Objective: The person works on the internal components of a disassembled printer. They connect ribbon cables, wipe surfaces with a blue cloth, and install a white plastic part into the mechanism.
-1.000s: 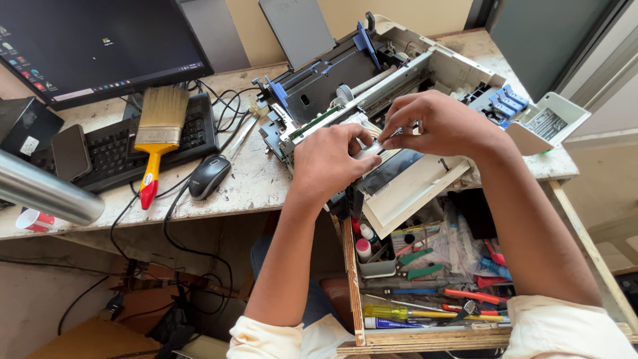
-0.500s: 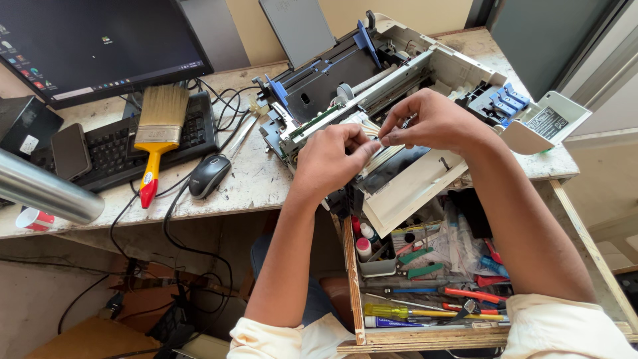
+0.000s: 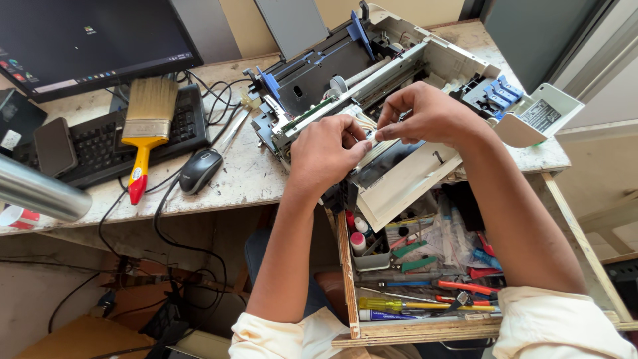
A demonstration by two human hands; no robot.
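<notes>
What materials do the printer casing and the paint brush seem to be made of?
Printer casing: probably matte beige plastic, with thin moulded edges. Paint brush: pale bristles, a shiny band that looks like metal, and a glossy yellow and red handle; plastic or painted wood, unclear.

Opened printer (image 3: 399,86), outer cover removed, lying at an angle on the worn desk: grey-white plastic shell, dark inner frame, blue levers at both ends, a pale roller across the middle. White flat ribbon cable (image 3: 369,130) at its front edge, pinched between both hands' fingertips.
</notes>
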